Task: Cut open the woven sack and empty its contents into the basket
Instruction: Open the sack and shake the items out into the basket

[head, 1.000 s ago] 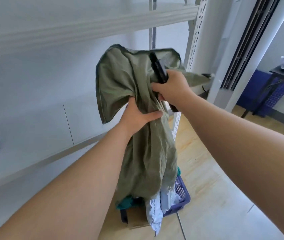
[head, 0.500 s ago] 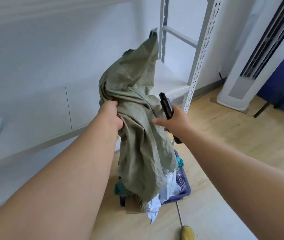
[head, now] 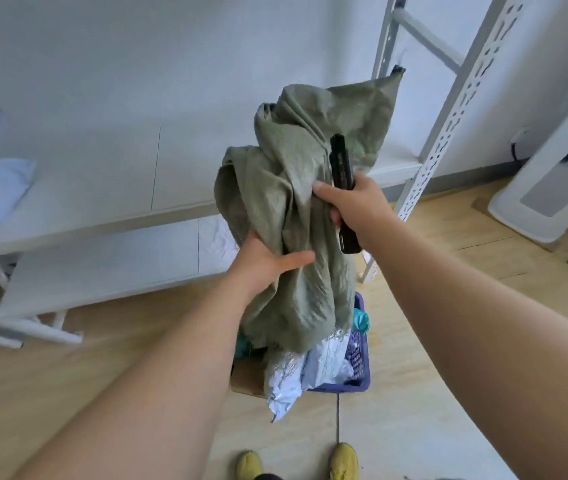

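Since the earlier frame, the left hand (head: 266, 263) was shifted lower on the woven sack (head: 296, 216).
Both hands were clamped on the sack, the right hand (head: 355, 206) also on a black cutter (head: 342, 178); held upright, open end down over the crowded blue basket (head: 362, 355), floor clear rightward.

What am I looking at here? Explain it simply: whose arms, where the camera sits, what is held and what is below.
No machine here: a person wears one camera on the head, looking down along both bare arms. The left hand grips the crumpled olive-green woven sack, held upside down. The right hand also pinches the sack while holding a black folded utility knife. Below on the wooden floor stands a blue plastic basket with white plastic parcels spilling in. Yellow shoes show at the bottom; white metal shelving stands behind.
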Motion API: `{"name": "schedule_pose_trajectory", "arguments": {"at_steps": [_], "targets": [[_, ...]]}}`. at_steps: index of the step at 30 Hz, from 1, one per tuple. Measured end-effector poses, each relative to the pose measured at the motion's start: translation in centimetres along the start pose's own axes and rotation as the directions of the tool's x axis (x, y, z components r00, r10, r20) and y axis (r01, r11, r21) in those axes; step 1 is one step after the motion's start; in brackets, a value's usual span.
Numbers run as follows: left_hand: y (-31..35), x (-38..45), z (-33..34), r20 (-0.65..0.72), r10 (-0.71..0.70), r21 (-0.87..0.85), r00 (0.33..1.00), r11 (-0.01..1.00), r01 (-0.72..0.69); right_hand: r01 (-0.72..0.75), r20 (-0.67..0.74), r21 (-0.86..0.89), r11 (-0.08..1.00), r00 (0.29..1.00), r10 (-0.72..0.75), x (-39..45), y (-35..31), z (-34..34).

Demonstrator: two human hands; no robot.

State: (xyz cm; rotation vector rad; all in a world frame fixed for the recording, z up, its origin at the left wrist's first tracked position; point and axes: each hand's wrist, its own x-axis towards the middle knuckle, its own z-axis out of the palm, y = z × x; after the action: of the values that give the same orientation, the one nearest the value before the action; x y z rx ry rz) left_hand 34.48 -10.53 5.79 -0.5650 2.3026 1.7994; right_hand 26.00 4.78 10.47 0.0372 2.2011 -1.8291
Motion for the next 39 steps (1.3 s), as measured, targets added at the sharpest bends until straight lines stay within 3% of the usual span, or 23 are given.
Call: {"name": "schedule_pose_trajectory", "arguments": {"at_steps": [2,4,7,10,13,14,20,28,32,35,39], "targets": [[-1.2,-0.5,2.1,-0.093,0.031,-0.083,0.995,0.996,-0.039,0.037,0.132,-0.015,0.999,0.991,-0.034,0.1,-0.8,0.7],[-1.1,-0.3,3.0,-0.242,-0.055,-0.189,0.969,0.982,0.008,0.031,0.213,0.033,0.999,0.976,-0.037,0.2,-0.7,1.4],[-1.1,1.2,2.0,-0.376,-0.211,-0.344,0.902,0.936,0.076,0.019,0.095,0.094,0.995,0.995,-0.027,0.9,1.2,0.5],[-1.1,2.4,0.7,-0.335,-0.244,-0.362,0.91,0.925,0.115,-0.038,0.109,-0.063,0.997,0.993,0.045,1.1,4.6,-1.6],[-0.8,3.1,0.5,-0.264,-0.244,-0.423,0.933,0.899,0.115,-0.117,0.143,-0.359,0.926,0.974,0.178,0.5,7.7,-1.6],[-0.6,3.3,0.5,-0.249,-0.222,-0.428,0.943,0.899,0.099,-0.127,0.118,-0.386,0.914,0.976,0.185,0.5,8.2,-1.4],[2.5,4.8,-1.3,-0.283,-0.123,-0.563,0.951,0.824,-0.062,-0.028,-0.114,-0.059,0.998,0.993,0.021,1.4,5.1,-0.3],[3.3,4.8,-2.3,-0.255,-0.113,-0.578,0.96,0.814,-0.058,0.027,-0.207,-0.061,0.998,0.978,-0.039,1.9,2.6,0.7],[2.1,4.7,-2.6,-0.238,-0.125,-0.574,0.963,0.818,-0.035,0.088,-0.325,-0.046,0.995,0.941,-0.099,2.3,2.0,1.0],[0.8,4.7,-3.0,-0.296,-0.125,-0.54,0.947,0.84,-0.057,0.046,-0.187,-0.195,0.98,0.979,-0.083,2.2,1.7,1.5],[-0.2,4.1,-3.6,-0.278,-0.149,-0.566,0.949,0.824,-0.036,0.122,-0.248,-0.132,0.984,0.957,-0.152,2.0,1.5,2.5]]}}
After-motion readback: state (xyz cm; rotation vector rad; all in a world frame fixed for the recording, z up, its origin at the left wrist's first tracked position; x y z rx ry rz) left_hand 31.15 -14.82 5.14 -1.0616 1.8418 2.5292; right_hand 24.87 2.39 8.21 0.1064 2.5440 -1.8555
